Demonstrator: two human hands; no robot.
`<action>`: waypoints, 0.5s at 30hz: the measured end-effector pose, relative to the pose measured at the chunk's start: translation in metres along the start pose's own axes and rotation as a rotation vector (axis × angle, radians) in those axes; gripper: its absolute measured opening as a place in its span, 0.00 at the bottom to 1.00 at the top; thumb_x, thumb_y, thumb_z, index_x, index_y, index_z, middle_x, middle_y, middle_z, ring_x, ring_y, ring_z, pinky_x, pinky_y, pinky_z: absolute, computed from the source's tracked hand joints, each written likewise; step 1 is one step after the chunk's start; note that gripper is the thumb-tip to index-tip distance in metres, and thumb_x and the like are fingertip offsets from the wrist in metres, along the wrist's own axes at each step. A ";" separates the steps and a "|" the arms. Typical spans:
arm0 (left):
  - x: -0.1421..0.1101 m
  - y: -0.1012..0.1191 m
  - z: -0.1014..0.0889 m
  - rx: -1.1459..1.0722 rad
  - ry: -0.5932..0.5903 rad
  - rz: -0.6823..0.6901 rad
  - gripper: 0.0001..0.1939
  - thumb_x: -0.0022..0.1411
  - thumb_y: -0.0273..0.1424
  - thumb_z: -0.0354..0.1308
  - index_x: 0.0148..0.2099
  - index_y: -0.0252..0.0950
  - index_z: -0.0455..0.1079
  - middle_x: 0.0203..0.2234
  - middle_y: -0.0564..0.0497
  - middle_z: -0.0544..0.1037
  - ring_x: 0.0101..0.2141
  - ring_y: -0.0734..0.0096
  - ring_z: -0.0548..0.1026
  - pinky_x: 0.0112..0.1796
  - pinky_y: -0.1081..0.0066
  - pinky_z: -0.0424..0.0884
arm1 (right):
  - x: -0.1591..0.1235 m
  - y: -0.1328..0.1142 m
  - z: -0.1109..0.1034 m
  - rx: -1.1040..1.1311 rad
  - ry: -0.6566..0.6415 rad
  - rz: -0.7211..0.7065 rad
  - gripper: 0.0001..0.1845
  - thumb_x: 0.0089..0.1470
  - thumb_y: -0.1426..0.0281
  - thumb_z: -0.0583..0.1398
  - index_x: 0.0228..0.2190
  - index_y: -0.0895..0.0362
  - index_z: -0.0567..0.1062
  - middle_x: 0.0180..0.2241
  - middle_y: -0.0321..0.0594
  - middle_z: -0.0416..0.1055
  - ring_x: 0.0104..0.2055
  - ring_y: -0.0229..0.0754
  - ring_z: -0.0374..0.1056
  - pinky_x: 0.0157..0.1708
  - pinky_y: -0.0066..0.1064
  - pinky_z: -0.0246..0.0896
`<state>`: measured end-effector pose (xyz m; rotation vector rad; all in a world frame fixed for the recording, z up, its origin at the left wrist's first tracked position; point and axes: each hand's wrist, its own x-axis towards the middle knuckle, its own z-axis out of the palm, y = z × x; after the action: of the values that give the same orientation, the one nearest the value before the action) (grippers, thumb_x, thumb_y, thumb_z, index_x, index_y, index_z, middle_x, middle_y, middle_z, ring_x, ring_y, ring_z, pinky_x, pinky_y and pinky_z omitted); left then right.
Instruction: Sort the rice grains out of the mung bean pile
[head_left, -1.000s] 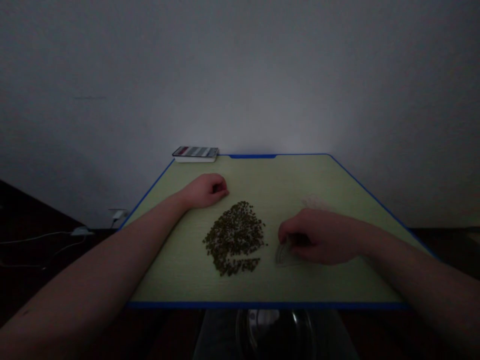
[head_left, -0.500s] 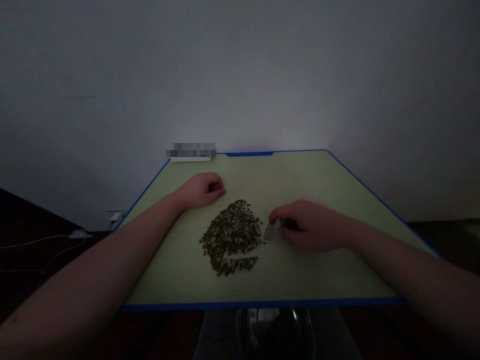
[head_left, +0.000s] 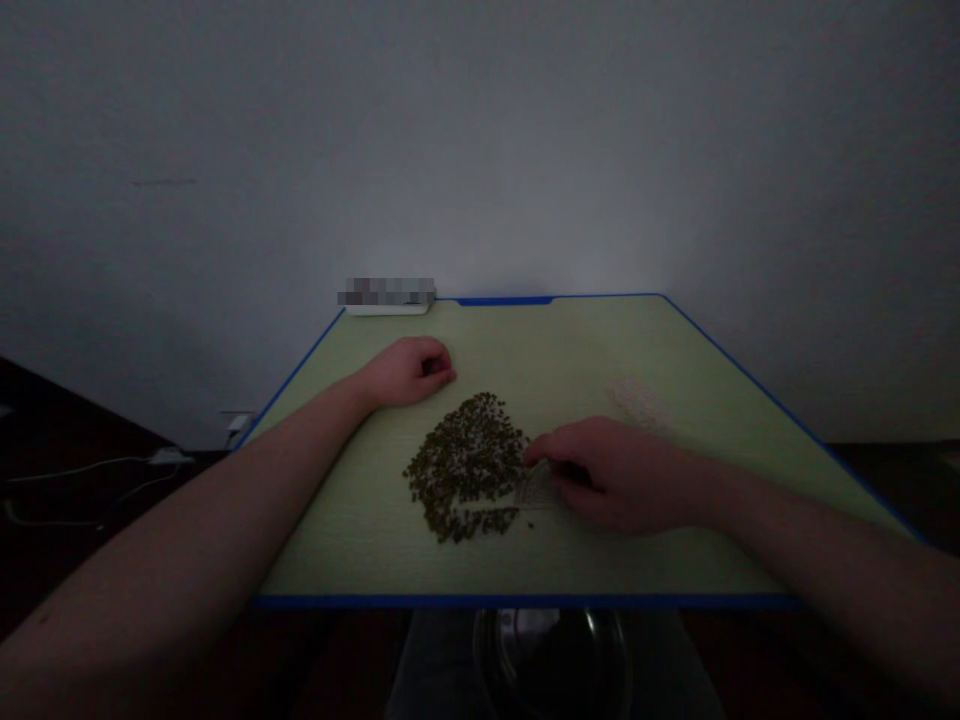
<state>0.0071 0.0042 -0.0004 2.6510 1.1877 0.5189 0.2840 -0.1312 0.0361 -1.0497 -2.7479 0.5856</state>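
A spread of small dark green, bean-like pieces (head_left: pixel 469 455) lies on the pale green tabletop (head_left: pixel 540 355), with paler specks showing among them. My right hand (head_left: pixel 607 475) is at the right edge of the spread, its fingers closed on a clear plastic protractor (head_left: pixel 534 488). The protractor's left edge reaches the pieces; its other end is hidden by my hand. Behind my right hand lies a faint scatter of pale grains (head_left: pixel 639 402). My left hand (head_left: pixel 409 372) rests beyond the spread on the left, fingers curled shut, with nothing visible in them.
At the table's back left corner sits a white, blurred-out object (head_left: pixel 386 300). Blue edging (head_left: pixel 480 601) runs round the table. Below the front edge, a shiny metal bowl (head_left: pixel 553 660) sits at my lap. White cables (head_left: pixel 169 456) lie at the left, and a wall stands behind.
My right hand has shifted slightly left and nearer to me, bringing the protractor up to the pieces. The pale grains behind it now show. My left hand stays put; the view has tilted slightly.
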 end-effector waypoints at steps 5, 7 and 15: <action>0.000 0.000 0.000 0.005 0.004 0.001 0.13 0.57 0.39 0.53 0.31 0.34 0.69 0.21 0.53 0.69 0.23 0.76 0.64 0.26 0.74 0.59 | 0.000 0.002 -0.004 0.020 -0.053 -0.017 0.17 0.47 0.78 0.54 0.40 0.57 0.75 0.30 0.38 0.75 0.29 0.38 0.67 0.30 0.27 0.55; 0.001 0.000 0.000 0.006 0.007 -0.001 0.13 0.57 0.39 0.53 0.31 0.34 0.69 0.21 0.53 0.69 0.23 0.76 0.64 0.25 0.74 0.59 | 0.000 0.003 -0.005 0.022 -0.046 0.003 0.17 0.47 0.78 0.55 0.39 0.57 0.75 0.28 0.37 0.74 0.26 0.36 0.65 0.28 0.27 0.53; 0.001 0.001 0.000 0.034 0.009 0.011 0.13 0.57 0.39 0.53 0.31 0.34 0.70 0.22 0.53 0.70 0.23 0.76 0.64 0.26 0.73 0.58 | 0.000 -0.004 -0.001 0.030 -0.048 -0.012 0.17 0.48 0.77 0.55 0.40 0.57 0.75 0.28 0.38 0.75 0.27 0.38 0.66 0.29 0.28 0.53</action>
<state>0.0077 0.0042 0.0005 2.6876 1.1964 0.5179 0.2819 -0.1333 0.0386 -1.0251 -2.7754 0.6564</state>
